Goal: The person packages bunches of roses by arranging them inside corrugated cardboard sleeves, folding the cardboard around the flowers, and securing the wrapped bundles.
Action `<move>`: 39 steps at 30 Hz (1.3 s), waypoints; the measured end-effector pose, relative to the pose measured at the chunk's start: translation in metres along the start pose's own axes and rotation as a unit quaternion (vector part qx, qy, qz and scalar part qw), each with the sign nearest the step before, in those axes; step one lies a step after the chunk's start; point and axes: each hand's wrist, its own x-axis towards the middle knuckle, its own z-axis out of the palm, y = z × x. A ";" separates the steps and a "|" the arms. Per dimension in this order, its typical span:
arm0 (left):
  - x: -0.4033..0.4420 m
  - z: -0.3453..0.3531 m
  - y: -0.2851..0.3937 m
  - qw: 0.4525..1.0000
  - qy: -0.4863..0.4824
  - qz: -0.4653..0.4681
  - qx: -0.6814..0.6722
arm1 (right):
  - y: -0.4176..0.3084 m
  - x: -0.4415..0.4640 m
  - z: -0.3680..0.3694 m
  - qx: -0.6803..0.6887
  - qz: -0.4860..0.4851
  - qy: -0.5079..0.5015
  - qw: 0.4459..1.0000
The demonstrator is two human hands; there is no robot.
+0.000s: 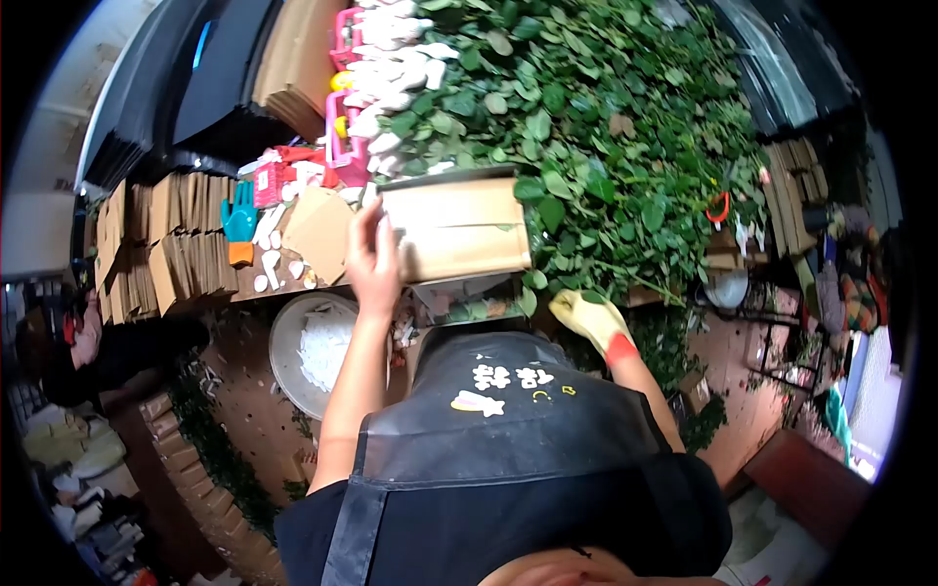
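Observation:
A shallow cardboard box (pixel 459 230) with dark outer edges lies in front of me at the table's front. My left hand (pixel 375 256), bare, is at its left side, with the fingers along the side wall, gripping it. My right hand (pixel 590 318) wears a pale yellow glove with a red cuff. It is to the right of the box, below the table's front edge, with its fingers curled; whether they hold anything is hidden. Close by it, a big heap of leafy green rose stems (pixel 606 146) covers the table. White-wrapped flower heads (pixel 391 73) line the heap's left side.
Pink racks (pixel 344 142) stand left of the stems. Stacked folded cardboard (pixel 186 244), a teal glove (pixel 238 213) and a flat cardboard piece (pixel 318 232) are further left. A round bin of white scraps (pixel 322 347) stands below the table. Orange-handled scissors (pixel 718 208) lie at right.

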 end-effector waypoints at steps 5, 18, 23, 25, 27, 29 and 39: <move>-0.059 -0.081 -0.077 0.952 0.009 -0.299 0.070 | -0.115 -0.050 -0.079 0.377 -0.121 0.226 0.890; -0.074 -0.018 -0.133 0.770 -0.013 -0.501 -0.394 | -0.301 0.084 -0.079 -0.294 -0.506 0.086 0.806; -0.051 -0.049 -0.114 0.870 -0.031 -0.438 -0.225 | -0.308 0.079 -0.093 -0.354 -0.491 0.070 0.793; -0.042 -0.053 -0.118 0.911 -0.021 -0.387 -0.141 | -0.311 0.075 -0.102 -0.328 -0.518 0.109 0.783; -0.039 -0.046 -0.146 0.944 -0.009 -0.313 -0.099 | -0.305 0.064 -0.123 -0.204 -0.553 0.141 0.796; -0.025 -0.043 -0.137 0.936 -0.067 -0.303 -0.165 | -0.305 0.038 -0.148 -0.175 -0.545 0.163 0.803; 0.033 0.031 -0.013 0.583 -0.320 -0.296 -0.686 | -0.125 -0.103 -0.169 0.339 -0.271 0.023 0.901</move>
